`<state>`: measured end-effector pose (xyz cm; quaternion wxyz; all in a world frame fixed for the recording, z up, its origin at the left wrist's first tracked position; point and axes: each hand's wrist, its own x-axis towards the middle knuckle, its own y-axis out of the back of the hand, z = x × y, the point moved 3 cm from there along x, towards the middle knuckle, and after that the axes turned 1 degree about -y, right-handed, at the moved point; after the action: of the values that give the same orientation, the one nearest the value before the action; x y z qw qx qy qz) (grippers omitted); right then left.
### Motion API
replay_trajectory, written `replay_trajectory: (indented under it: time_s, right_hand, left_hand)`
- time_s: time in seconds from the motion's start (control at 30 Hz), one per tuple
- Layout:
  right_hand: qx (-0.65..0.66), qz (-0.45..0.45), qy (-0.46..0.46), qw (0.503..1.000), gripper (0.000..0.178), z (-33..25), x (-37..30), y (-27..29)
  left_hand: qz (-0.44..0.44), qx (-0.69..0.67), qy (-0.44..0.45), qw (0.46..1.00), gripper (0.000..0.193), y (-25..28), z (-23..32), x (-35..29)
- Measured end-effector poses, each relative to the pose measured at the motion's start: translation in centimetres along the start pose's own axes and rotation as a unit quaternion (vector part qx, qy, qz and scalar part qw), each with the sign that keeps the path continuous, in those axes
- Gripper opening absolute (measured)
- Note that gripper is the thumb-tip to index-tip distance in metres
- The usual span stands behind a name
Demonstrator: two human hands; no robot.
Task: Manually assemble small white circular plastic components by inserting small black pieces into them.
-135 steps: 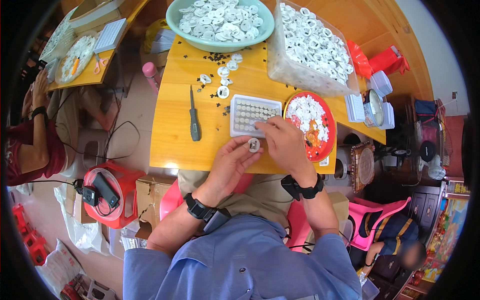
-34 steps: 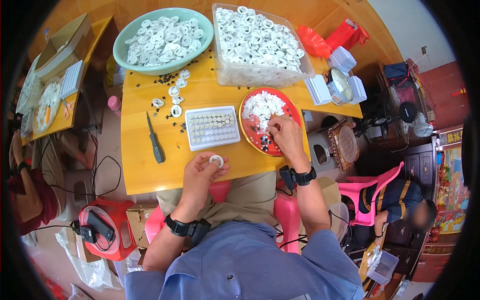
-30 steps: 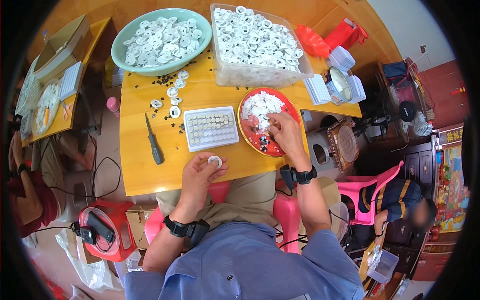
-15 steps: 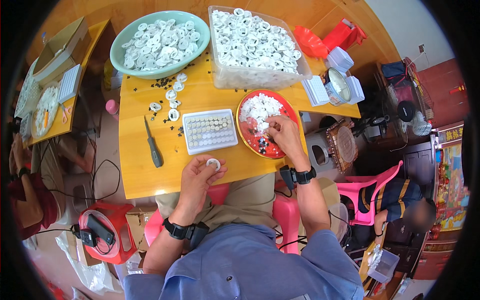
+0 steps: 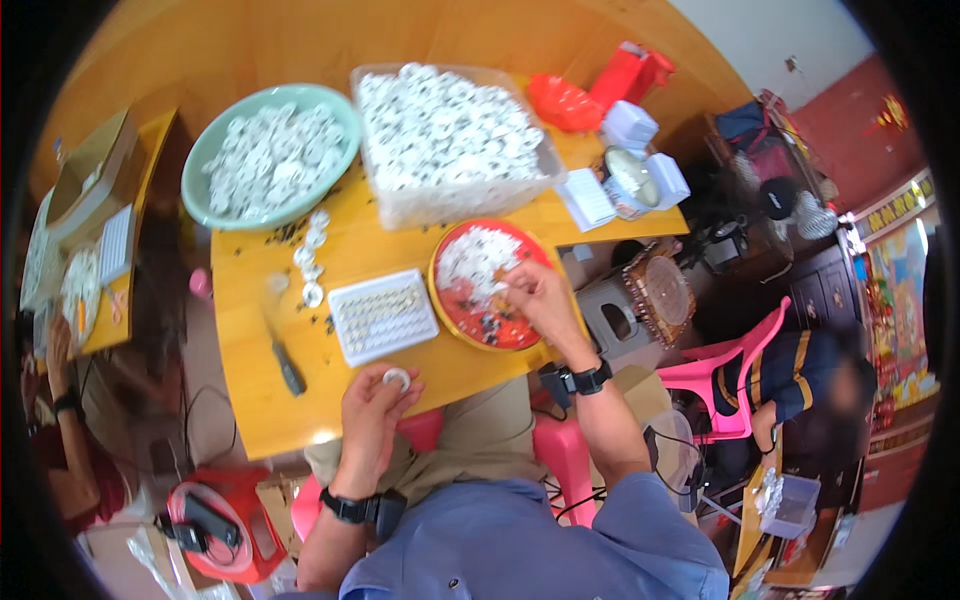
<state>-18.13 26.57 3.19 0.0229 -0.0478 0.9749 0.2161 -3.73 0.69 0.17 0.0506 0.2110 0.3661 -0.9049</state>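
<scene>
Between the fingertips of my left hand (image 5: 375, 410), near the table's front edge, is a small round white plastic disc (image 5: 397, 379). My right hand (image 5: 545, 305) is over the red round dish (image 5: 437, 300), thumb and fingers pinched together. Whatever they may hold is too small to make out. In the dish lie small white plastic pieces (image 5: 475, 255) and darker bits (image 5: 490, 328). To its left stands a white tray (image 5: 400, 348) with rows of small round silvery parts. Farther left lies a dark-handled screwdriver (image 5: 288, 368).
At the back stand a green basin (image 5: 195, 190) and a clear plastic bin (image 5: 400, 205), both heaped with white discs. Several loose discs (image 5: 313, 295) and black bits lie near the tray. A tin (image 5: 630, 185) stands at right. Other people sit at both sides.
The whole view has shifted, with the table now lower and further left. My left hand still holds the disc, and my right hand stays over the dish, fingers pinched.
</scene>
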Motion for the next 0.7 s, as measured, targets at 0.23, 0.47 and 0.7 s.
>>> replay_trajectory:
  time_s: [0.23,0.47,0.7]
  right_hand:
    - [0.005,-0.096,-0.035,0.995,0.009,-0.4,0.8,3.3]
    - [-0.049,0.175,0.032,0.983,0.018,0.7,10.1,18.7]
    - [-0.045,0.4,0.013,0.915,0.018,-1.3,12.1,24.0]
  left_hand:
    - [0.023,-0.01,-0.008,1.0,0.016,0.6,-0.3,-0.1]
    - [0.028,-0.013,-0.012,0.999,0.012,0.3,-0.2,-0.1]
    - [0.028,-0.031,-0.018,0.999,0.015,1.6,-0.5,-0.1]
